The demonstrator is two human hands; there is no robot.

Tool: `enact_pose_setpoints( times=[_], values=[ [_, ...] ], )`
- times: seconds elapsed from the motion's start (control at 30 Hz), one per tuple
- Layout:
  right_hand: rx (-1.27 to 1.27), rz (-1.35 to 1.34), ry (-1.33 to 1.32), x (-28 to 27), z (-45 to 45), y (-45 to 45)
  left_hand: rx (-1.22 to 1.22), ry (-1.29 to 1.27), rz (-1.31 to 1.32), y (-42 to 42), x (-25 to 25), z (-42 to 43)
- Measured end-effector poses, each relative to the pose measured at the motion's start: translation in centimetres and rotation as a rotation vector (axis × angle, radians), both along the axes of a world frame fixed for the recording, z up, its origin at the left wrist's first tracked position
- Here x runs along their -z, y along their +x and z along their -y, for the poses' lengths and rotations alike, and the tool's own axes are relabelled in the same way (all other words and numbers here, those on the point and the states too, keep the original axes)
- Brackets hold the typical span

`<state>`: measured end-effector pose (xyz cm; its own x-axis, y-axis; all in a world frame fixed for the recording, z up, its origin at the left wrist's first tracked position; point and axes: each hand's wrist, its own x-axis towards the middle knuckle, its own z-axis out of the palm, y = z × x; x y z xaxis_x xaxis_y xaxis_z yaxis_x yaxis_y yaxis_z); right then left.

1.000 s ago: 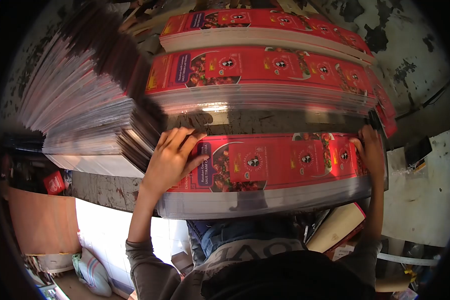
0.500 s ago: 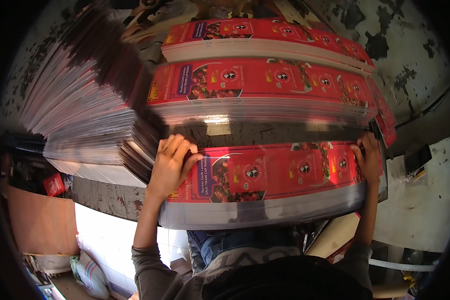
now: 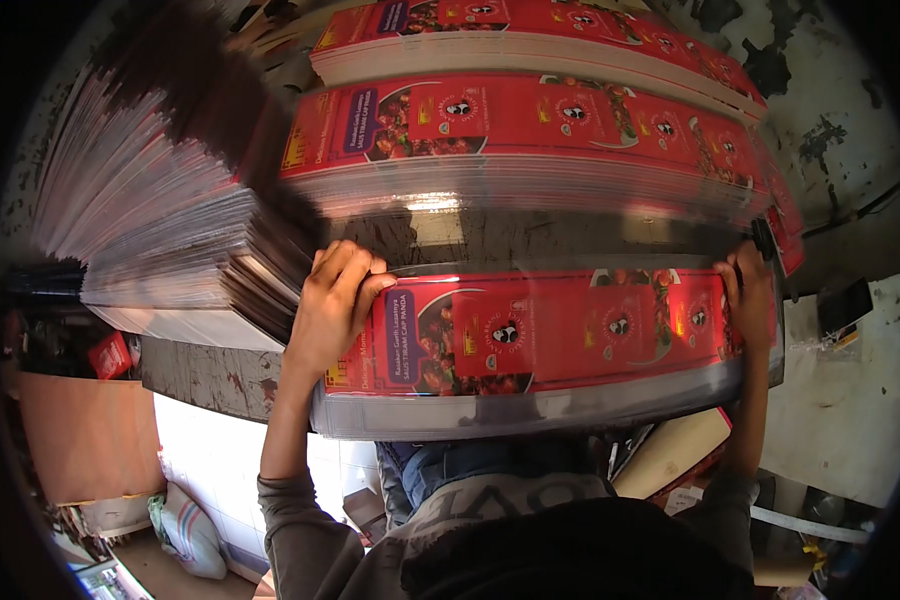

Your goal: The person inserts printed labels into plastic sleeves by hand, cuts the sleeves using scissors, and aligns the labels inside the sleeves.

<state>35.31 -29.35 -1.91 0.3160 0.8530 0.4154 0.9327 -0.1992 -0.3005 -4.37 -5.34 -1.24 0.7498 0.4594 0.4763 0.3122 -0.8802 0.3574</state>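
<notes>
Close to my body lies a stack of red printed plastic sheets with food pictures, panda logos and a clear margin along the near side. My left hand is closed on its left end, fingers curled over the far edge and thumb on the top sheet. At the right end my right hand grips the stack in the same way, its fingertips bent over the far corner. A clear strip shows along the far edge between the hands. The undersides of both hands' grips are hidden.
Beyond it stand a second stack of red sheets and a farther red stack on the dark, worn table. A tall fanned pile of sheets leans at the left. A striped sack sits on the floor.
The view has tilted, so the far stacks sit higher in the picture. Both hands and the near stack appear slightly higher, and the clear strip at the far edge shows more.
</notes>
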Motion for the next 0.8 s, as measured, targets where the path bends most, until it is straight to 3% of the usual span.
enact_pose_setpoints(
  times=[0.3, 0.4, 0.53, 0.8],
  values=[
    [-0.022, -0.032, 0.034, -0.6, -0.2, -0.4, -0.062, -0.171, 0.038, 0.0, -0.1, 0.2],
    [-0.016, -0.032, 0.037, -1.1, -0.2, -0.5, -0.089, -0.092, -0.075, -0.5, -0.3, 0.1],
    [0.047, -0.062, 0.106, -0.8, 0.2, 0.5, -0.072, -0.142, 0.004, -0.9, -0.2, 0.3],
    [0.118, -0.015, -0.021, -1.0, 0.0, 0.4, -0.063, -0.213, 0.018, -0.8, -0.5, 0.5]
  ],
)
